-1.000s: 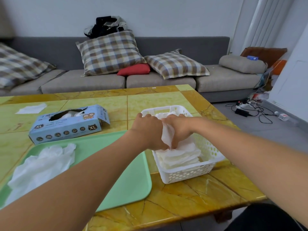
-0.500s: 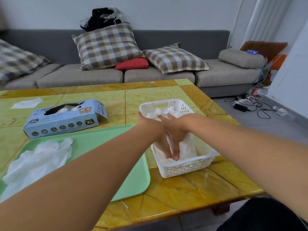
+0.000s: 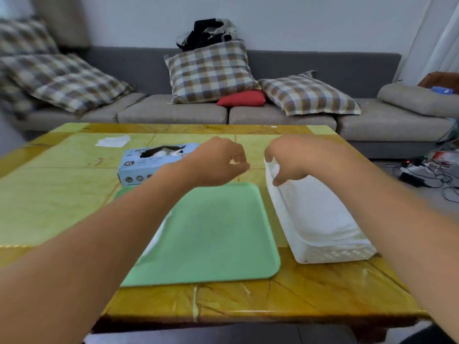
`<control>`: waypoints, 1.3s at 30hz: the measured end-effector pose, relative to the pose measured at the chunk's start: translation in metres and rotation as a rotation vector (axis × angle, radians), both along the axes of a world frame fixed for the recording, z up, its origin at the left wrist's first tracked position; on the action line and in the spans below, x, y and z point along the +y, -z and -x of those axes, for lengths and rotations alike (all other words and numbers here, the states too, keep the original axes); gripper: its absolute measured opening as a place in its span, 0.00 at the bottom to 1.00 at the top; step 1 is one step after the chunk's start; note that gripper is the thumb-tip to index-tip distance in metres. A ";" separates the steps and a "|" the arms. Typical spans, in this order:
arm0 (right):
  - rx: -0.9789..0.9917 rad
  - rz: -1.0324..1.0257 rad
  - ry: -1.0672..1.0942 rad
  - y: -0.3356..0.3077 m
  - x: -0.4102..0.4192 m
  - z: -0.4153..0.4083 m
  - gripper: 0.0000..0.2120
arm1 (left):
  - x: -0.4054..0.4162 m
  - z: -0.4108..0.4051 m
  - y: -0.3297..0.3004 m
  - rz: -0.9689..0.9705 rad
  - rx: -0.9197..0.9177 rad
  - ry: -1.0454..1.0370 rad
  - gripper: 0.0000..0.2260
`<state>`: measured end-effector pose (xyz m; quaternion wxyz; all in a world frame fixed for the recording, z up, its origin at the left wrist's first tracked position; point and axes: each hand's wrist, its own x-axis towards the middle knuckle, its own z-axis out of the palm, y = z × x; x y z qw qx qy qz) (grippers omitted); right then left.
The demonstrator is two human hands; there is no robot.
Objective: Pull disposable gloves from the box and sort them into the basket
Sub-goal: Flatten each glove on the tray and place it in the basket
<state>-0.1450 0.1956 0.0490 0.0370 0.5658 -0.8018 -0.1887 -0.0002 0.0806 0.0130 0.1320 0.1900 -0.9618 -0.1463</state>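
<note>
Now the right hand (image 3: 290, 161) hangs over the basket (image 3: 323, 249), fingers loosely curled just above the white gloves (image 3: 313, 209). Left hand (image 3: 218, 162) is empty, fingers curled inward, beside the box (image 3: 139, 165).

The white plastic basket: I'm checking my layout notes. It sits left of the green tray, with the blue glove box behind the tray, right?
Not quite. In the head view the white plastic basket sits right of the green tray, not left. The blue glove box is indeed behind the tray.
</note>
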 end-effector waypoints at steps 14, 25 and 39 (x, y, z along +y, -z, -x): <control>-0.746 0.147 -0.427 0.123 -0.100 -0.167 0.07 | -0.089 -0.222 0.084 -0.369 -0.153 -0.316 0.28; -1.376 0.176 0.090 0.077 -0.072 -0.102 0.08 | -0.116 -0.185 0.110 -0.178 -0.242 -0.242 0.34; -1.148 -0.158 -0.282 0.077 -0.043 -0.087 0.09 | -0.110 -0.172 0.084 -0.234 -0.332 -0.213 0.43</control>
